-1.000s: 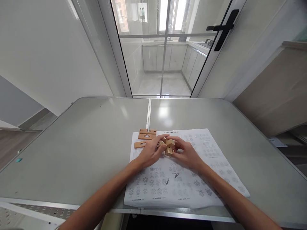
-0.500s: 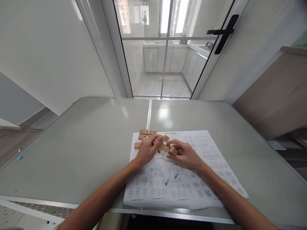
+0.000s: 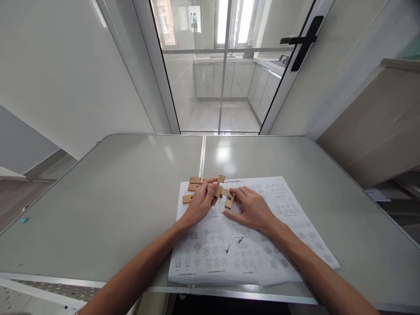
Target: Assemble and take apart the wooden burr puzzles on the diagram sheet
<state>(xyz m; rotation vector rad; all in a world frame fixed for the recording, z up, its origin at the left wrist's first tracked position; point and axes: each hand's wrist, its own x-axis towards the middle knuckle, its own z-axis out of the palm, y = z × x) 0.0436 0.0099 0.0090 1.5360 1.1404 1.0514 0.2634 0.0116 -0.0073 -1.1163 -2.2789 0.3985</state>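
Observation:
My left hand (image 3: 201, 202) is closed around light wooden puzzle pieces (image 3: 219, 186), fitted together at angles and held above the printed sheet (image 3: 262, 271). Its fingers hide part of them. At the right end of this cluster is a notched wooden puzzle piece (image 3: 230, 201), tilted, between the fingertips and thumb of my right hand (image 3: 254, 209). The fingers touch its upper end and the thumb is by its lower end. Further loose wooden pieces (image 3: 193, 187) lie at the sheet's top left corner, partly behind my left hand.
The sheet shows rows of small diagrams and lies on a grey table (image 3: 131, 197) with a metal seam (image 3: 202, 155). A small teal bit (image 3: 24, 220) is near the left edge. Behind the table stands a glass door with a black handle (image 3: 306, 43).
The cluster has turned in my hands: one piece now points up and away, and the right-hand piece shows its notch. My right fingers have shifted to its upper end. The view has moved slightly.

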